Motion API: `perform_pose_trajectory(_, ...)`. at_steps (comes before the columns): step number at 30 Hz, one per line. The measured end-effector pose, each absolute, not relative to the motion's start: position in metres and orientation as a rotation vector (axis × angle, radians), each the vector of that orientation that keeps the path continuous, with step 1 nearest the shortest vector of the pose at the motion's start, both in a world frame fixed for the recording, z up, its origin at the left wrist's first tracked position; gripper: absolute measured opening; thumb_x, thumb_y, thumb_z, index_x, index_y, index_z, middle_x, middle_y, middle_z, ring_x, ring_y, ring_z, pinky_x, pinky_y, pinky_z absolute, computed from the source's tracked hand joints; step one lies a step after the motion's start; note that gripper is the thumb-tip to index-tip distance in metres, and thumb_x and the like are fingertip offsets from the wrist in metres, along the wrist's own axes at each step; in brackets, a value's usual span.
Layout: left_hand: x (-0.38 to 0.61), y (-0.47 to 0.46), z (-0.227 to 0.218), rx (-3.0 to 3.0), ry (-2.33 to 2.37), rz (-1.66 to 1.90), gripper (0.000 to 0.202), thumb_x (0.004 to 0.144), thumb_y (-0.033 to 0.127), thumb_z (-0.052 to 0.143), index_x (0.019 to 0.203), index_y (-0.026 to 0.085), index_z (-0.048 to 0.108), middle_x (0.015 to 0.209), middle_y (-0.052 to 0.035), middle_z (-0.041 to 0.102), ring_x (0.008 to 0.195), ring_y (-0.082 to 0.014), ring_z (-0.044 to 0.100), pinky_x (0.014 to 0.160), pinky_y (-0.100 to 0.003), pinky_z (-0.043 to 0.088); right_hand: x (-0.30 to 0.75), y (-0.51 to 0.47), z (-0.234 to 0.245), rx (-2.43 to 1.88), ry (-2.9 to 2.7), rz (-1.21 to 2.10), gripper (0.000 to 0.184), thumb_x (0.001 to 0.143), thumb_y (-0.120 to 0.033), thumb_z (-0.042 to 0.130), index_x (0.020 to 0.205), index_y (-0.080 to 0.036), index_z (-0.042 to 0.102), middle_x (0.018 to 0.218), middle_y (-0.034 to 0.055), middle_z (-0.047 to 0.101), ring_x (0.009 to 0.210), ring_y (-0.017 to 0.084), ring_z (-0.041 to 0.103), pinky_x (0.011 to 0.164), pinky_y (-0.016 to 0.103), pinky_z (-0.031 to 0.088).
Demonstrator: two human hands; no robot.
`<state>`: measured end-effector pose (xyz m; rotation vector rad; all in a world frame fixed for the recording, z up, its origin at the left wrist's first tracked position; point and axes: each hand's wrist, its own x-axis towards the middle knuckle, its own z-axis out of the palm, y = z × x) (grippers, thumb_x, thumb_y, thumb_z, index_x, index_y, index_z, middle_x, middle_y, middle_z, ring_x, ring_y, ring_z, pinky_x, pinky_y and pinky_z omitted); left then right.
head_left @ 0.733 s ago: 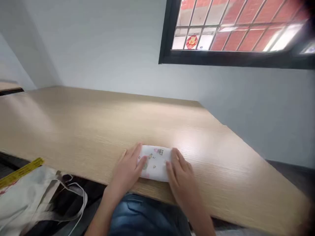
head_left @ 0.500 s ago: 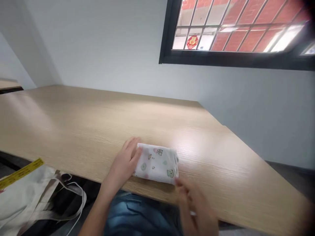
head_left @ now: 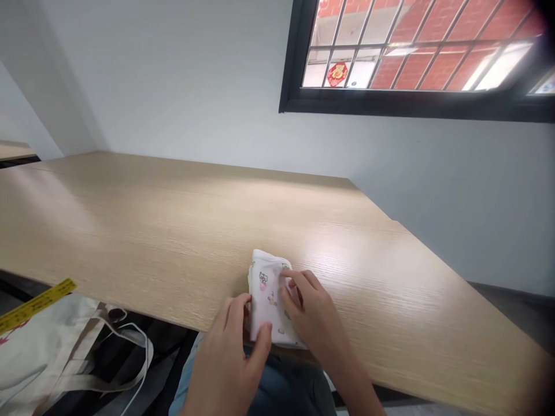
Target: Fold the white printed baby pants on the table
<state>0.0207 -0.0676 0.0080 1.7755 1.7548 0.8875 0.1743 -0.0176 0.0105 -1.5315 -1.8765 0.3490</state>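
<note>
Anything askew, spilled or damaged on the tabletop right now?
No spill or damage shows. The only slight oddity is the folded white cloth near the front edge of the table: its layers don't line up at the far left corner, so the fold looks uneven.

1. At the desk's (head_left: 195, 219) front edge, the right hand (head_left: 316, 309) hides part of the printed cloth (head_left: 265, 309).
2. Past that edge, the view's left border cuts off the tote bag (head_left: 39, 352).
3. Lettering on the yellow strip (head_left: 37, 304): illegibly small.
</note>
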Motion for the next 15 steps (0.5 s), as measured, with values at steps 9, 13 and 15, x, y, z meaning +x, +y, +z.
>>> perform_pose_trajectory(9, 0.021, -0.042, 0.019, 1.566, 1.545, 0.972, 0.043, 0.085, 0.045, 0.04, 0.119, 0.019, 0.044, 0.109, -0.0096, 0.053, 0.098, -0.0236, 0.053, 0.082, -0.038, 0.043, 0.18, -0.043, 0.023, -1.717, -1.812, 0.617, 0.042, 0.083, -0.044, 0.036, 0.112, -0.018, 0.052, 0.099, 0.0089, 0.06, 0.088, 0.023, 0.058, 0.073, 0.036, 0.047)
perform_pose_trajectory(13, 0.039, -0.037, 0.02, 1.697, 1.495, 0.941, 0.032, 0.084, 0.032, 0.041, 0.109, 0.015, 0.052, 0.103, -0.0107, 0.055, 0.094, -0.0232, 0.053, 0.082, -0.038, 0.043, 0.192, -0.049, 0.019, -1.821, -1.801, 0.54, 0.05, 0.08, -0.043, 0.036, 0.121, -0.018, 0.045, 0.107, 0.0111, 0.058, 0.095, 0.026, 0.056, 0.075, 0.04, 0.047)
perform_pose_trajectory(15, 0.054, -0.039, 0.019, 1.768, 1.429, 0.911, 0.03, 0.083, 0.028, 0.041, 0.107, 0.013, 0.052, 0.1, -0.0114, 0.056, 0.092, -0.0235, 0.053, 0.081, -0.038, 0.044, 0.21, -0.055, 0.013, -1.845, -1.737, 0.555, 0.051, 0.08, -0.044, 0.037, 0.123, -0.018, 0.043, 0.101, 0.0104, 0.061, 0.089, 0.025, 0.059, 0.07, 0.037, 0.049)
